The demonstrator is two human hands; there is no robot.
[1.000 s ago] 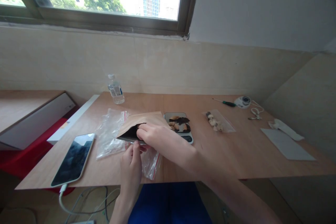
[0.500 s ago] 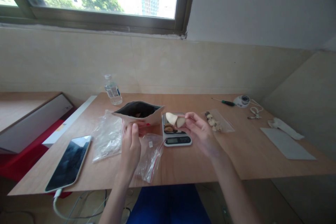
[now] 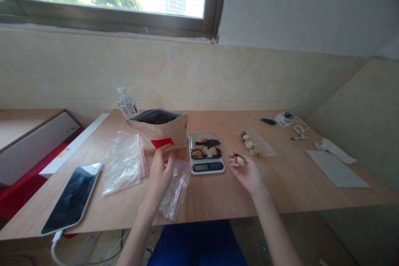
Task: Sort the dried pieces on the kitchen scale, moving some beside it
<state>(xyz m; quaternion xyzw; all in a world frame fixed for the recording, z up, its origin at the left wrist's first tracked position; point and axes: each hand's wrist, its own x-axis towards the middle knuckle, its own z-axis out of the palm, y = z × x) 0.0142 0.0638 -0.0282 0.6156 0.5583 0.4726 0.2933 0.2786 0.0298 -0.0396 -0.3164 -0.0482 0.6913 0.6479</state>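
Observation:
My right hand (image 3: 247,171) is closed on a pale, dark-edged piece that looks like a dried mushroom slice (image 3: 239,160), held to the right of the scale. Brown and dark dried pieces (image 3: 205,148) lie on the plate of a small digital scale (image 3: 208,168). Left of the scale stands a brown paper bag (image 3: 146,133) with a red label, its mouth gaping. In front of it is my left hand (image 3: 161,168), fingers bent and apart, close to the label; whether they touch the bag is unclear. Beneath that hand lies a clear zip bag (image 3: 176,191).
Another clear plastic bag (image 3: 123,164) and a phone (image 3: 73,197) on a cable lie left. A water bottle (image 3: 127,104) stands behind. To the right are a zip bag of pale pieces (image 3: 254,145), a screwdriver (image 3: 268,121), a white camera (image 3: 284,119) and a white sheet (image 3: 336,169).
My right hand has drawn back from above the scale, down and rightward, with the piece turned in its fingers. The paper bag now stands more upright, and my left hand has shifted right across its front.

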